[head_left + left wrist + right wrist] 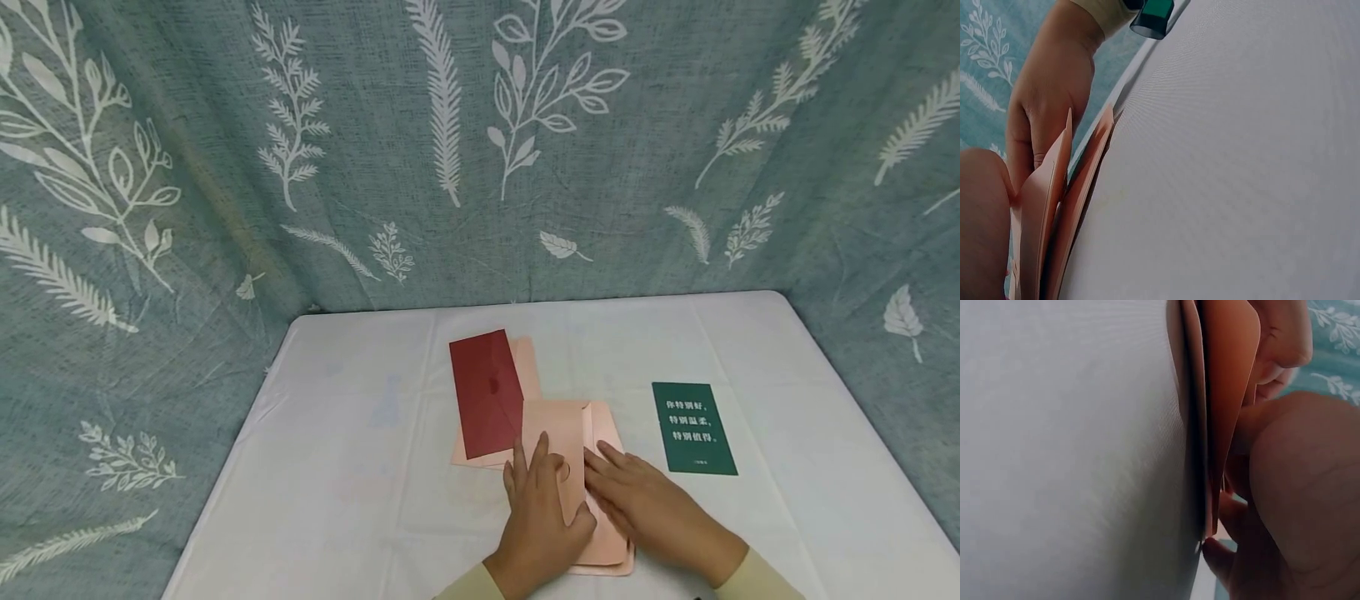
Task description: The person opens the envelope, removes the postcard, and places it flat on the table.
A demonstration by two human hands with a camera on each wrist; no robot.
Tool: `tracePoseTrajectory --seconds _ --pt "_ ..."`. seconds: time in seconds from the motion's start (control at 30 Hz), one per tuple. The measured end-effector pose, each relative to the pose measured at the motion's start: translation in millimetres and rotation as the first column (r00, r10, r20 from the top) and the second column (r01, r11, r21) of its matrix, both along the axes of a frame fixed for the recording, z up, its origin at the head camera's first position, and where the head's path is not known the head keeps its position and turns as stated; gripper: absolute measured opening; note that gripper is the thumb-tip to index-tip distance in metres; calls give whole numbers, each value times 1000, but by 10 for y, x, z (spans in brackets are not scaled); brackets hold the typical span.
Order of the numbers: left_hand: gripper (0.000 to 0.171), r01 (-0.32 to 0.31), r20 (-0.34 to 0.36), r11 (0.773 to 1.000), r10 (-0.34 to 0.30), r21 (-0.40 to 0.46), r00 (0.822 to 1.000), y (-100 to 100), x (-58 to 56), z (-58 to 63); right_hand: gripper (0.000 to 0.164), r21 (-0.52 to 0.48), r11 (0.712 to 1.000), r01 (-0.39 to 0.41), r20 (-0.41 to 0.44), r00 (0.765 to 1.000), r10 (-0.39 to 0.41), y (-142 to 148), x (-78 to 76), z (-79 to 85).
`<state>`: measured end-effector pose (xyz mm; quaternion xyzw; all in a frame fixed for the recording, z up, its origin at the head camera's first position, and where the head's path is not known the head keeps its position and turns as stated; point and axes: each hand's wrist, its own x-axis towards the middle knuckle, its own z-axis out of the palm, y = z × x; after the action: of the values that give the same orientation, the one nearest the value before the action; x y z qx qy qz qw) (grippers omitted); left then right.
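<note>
1. Where the head view runs from upper left to upper right, and down both sides, blue-green cloth (337, 150), printed with pale leaves and sprigs.
2. Table (360, 433), white-covered, corners rounded; lower centre, widening toward the bottom edge.
3. Lower pink envelopes (606, 421), stacked, right of lower centre, below the upper pink envelope; their edges show at its right and bottom.
4. Right hand (645, 496), lower right of centre, fingers straight and mostly close together, tips against the upper envelope's right edge. Thumb largely hidden; whether it pinches paper, cannot tell.
5. Left hand (543, 508), bottom centre, fingers spread over the front of the upper envelope, one of them bent, thumb at its right edge.
6. Upper pink envelope (553, 415), just right of centre, under the left hand; in the left wrist view it tilts, with a gap above the pink layer beneath.
7. Red envelope (480, 392), centre, slanted, a round mark near its middle; lower right corner meets the upper pink envelope.
8. Further pink paper (528, 371), mostly hidden beneath the red envelope.
9. Green card (693, 429), white lettering, right of centre, flat, apart from the envelopes.
10. Sleeves (757, 577), pale yellow-green, at the bottom edge.
11. Dark device (1152, 20), green-faced, top centre of the left wrist view, beside a sleeve.
</note>
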<state>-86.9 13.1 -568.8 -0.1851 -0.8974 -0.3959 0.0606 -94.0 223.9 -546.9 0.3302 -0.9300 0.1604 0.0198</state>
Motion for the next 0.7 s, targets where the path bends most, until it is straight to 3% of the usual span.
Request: tracePoseTrajectory --seconds 0.3,0.7 --pt "45 -8 -12 1000 8 -26 1000 -1 -2 -12 48 98 995 -3 83 997 -5 -27 -17 14" --pt "52 -30 -32 998 28 -62 999 5 3 -48 48 125 992 25 68 997 -34 -36 44 16"
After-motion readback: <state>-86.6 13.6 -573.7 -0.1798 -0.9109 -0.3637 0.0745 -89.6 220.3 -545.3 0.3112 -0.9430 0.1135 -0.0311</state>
